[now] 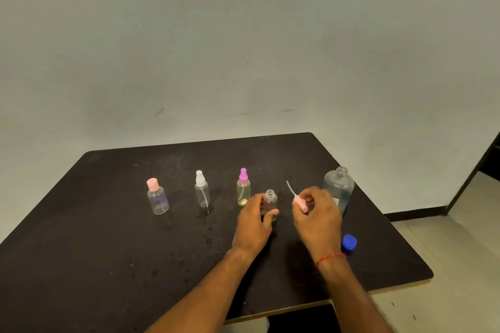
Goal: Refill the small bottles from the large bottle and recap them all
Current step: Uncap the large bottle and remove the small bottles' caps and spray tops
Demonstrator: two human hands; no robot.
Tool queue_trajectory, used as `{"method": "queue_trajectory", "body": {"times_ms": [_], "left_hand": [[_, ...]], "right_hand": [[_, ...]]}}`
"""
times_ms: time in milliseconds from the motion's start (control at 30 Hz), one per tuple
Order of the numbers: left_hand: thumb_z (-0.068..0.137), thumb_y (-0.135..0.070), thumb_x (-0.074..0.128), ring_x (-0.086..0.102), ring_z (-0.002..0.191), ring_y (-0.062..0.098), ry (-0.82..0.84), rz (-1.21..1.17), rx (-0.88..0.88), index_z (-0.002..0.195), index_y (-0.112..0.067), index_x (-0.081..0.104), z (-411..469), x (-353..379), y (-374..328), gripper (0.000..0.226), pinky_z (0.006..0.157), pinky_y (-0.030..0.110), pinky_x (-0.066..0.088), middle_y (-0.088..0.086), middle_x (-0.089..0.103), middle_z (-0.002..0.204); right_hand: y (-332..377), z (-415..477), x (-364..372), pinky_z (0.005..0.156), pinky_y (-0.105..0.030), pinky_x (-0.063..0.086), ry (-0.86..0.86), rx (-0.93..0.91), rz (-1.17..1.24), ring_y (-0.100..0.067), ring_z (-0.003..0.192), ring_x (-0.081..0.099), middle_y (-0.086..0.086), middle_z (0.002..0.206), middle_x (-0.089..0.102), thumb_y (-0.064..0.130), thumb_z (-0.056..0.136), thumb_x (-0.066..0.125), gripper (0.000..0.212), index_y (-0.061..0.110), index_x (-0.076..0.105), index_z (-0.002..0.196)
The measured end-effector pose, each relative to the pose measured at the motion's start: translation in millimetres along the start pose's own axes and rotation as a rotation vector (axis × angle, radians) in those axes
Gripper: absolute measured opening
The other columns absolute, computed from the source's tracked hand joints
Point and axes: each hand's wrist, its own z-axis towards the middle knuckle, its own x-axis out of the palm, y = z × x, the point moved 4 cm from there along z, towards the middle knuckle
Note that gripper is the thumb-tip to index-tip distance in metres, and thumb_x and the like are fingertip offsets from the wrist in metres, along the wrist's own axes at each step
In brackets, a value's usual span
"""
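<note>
Left hand (254,220) is gripping an uncapped small bottle (270,201) left of the open large bottle (339,186); right hand (316,213) is pinching a pink spray cap (299,201). Contents are proving unreadable.

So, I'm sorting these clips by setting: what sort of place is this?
Probably a plain indoor room set up for the task, rather than a kitchen or shop. There is a bare, scuffed pale wall, a dark table carrying small plastic bottles, and a light floor.
</note>
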Motion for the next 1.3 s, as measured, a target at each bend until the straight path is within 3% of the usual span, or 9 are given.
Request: {"method": "queue_trajectory", "body": {"times_ms": [100, 233, 567, 833, 1100, 1200, 1300], "left_hand": [[0.09, -0.021, 0.077, 0.068, 0.097, 0.005, -0.035, 0.006, -0.033, 0.11, -0.02, 0.065, 2, 1, 0, 0.024, 0.087, 0.029, 0.058, -0.011, 0.071, 0.101], [0.088, -0.023, 0.079, 0.068, 0.092, 0.003, -0.056, 0.037, -0.1, 0.108, -0.021, 0.064, 13, 8, -7, 0.025, 0.084, 0.023, 0.057, -0.01, 0.071, 0.098], [0.09, -0.018, 0.077, 0.07, 0.087, 0.014, -0.109, 0.038, -0.159, 0.109, -0.015, 0.063, 38, 28, -7, 0.023, 0.082, 0.031, 0.057, -0.003, 0.072, 0.093], [0.09, -0.026, 0.078, 0.07, 0.097, 0.013, -0.127, 0.057, -0.175, 0.112, -0.015, 0.063, 51, 34, -2, 0.028, 0.086, 0.032, 0.058, -0.002, 0.074, 0.107], [0.085, -0.03, 0.082, 0.059, 0.082, -0.006, -0.145, 0.06, -0.168, 0.123, -0.019, 0.062, 50, 32, -3, 0.044, 0.078, 0.008, 0.046, -0.003, 0.073, 0.112], [0.085, -0.031, 0.083, 0.066, 0.1, 0.005, -0.152, 0.053, -0.15, 0.137, -0.016, 0.056, 47, 31, -4, 0.06, 0.09, 0.018, 0.052, 0.0, 0.072, 0.119], [0.086, -0.032, 0.082, 0.062, 0.119, 0.012, -0.176, 0.029, -0.142, 0.145, -0.014, 0.051, 37, 27, -7, 0.069, 0.097, 0.017, 0.046, 0.003, 0.067, 0.132]], "right_hand": [[-7, -9, 18, 0.061, -0.03, 0.05, 0.03, -0.005, -0.056, -0.014, 0.068, 0.054, 0.003, 0.081, 0.052, 0.009, 0.074, 0.074, 0.022, 0.019, 0.055, 0.077], [-13, -9, 37, 0.059, -0.028, 0.044, 0.119, 0.042, -0.154, -0.018, 0.067, 0.053, 0.0, 0.087, 0.051, 0.008, 0.076, 0.07, 0.019, 0.015, 0.055, 0.083], [-29, 1, 61, 0.072, -0.033, 0.048, 0.272, 0.072, -0.409, -0.025, 0.092, 0.059, -0.007, 0.107, 0.053, 0.015, 0.09, 0.056, 0.02, 0.014, 0.055, 0.109], [-38, 4, 68, 0.071, -0.029, 0.047, 0.256, 0.064, -0.421, -0.022, 0.09, 0.058, -0.006, 0.105, 0.054, 0.018, 0.091, 0.056, 0.018, 0.016, 0.056, 0.109], [-40, 3, 70, 0.074, -0.028, 0.051, 0.258, 0.033, -0.419, -0.019, 0.093, 0.057, -0.005, 0.109, 0.053, 0.022, 0.093, 0.056, 0.028, 0.021, 0.054, 0.121], [-40, 4, 69, 0.072, -0.026, 0.05, 0.25, 0.029, -0.417, -0.019, 0.093, 0.057, -0.005, 0.109, 0.053, 0.022, 0.092, 0.057, 0.027, 0.021, 0.055, 0.119], [-40, 3, 69, 0.07, -0.026, 0.048, 0.239, 0.025, -0.416, -0.02, 0.092, 0.057, -0.006, 0.108, 0.054, 0.023, 0.092, 0.058, 0.024, 0.021, 0.057, 0.116]]}}
